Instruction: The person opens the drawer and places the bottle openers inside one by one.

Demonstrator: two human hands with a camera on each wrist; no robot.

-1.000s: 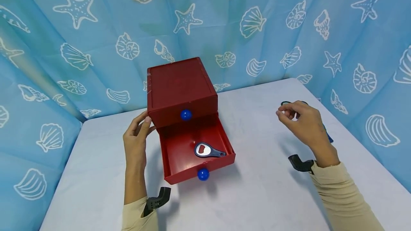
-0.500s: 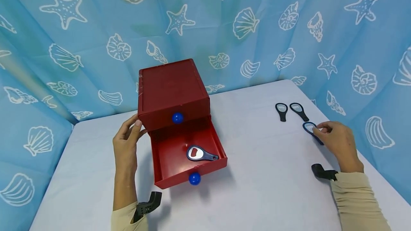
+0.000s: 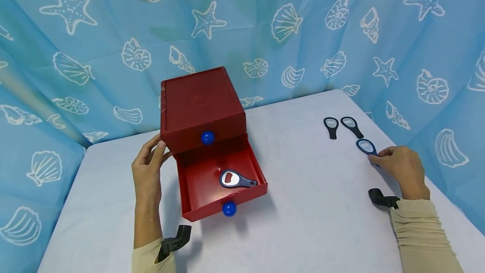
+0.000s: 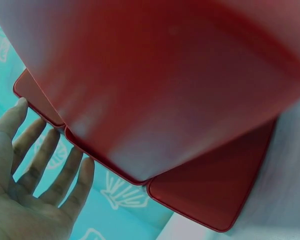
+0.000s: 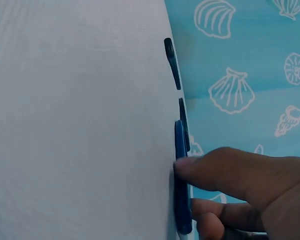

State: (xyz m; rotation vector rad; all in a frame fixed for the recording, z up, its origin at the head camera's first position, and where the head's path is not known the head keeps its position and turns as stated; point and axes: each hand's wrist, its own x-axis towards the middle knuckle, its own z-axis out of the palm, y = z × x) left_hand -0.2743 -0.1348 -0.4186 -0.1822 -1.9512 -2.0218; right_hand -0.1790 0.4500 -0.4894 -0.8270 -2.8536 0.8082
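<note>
My left hand (image 3: 147, 172) touches the left side of the dark red drawer cabinet (image 3: 201, 100), its fingers fairly straight with the tips at the cabinet's edge in the left wrist view. The lower drawer (image 3: 197, 180) is pulled out. In it lies a dark blue bottle opener (image 3: 236, 179) with a pale metal plate. Over at the right, my right hand (image 3: 407, 167) pinches the handle end of a blue bottle opener (image 3: 366, 146) between thumb and fingers. The right wrist view shows this bottle opener (image 5: 182, 210) edge-on, close over the white tabletop.
Two black bottle openers lie just beyond, one on the left (image 3: 331, 127) and one on the right (image 3: 352, 127). Blue knobs sit on the upper drawer front (image 3: 207, 138) and the lower one. A blue shell-print curtain (image 3: 242, 20) hangs behind the table (image 3: 303, 205).
My right hand has moved right and down to the blue bottle opener and now grips its handle end. The black bottle openers came into full view. My left hand stays at the cabinet.
</note>
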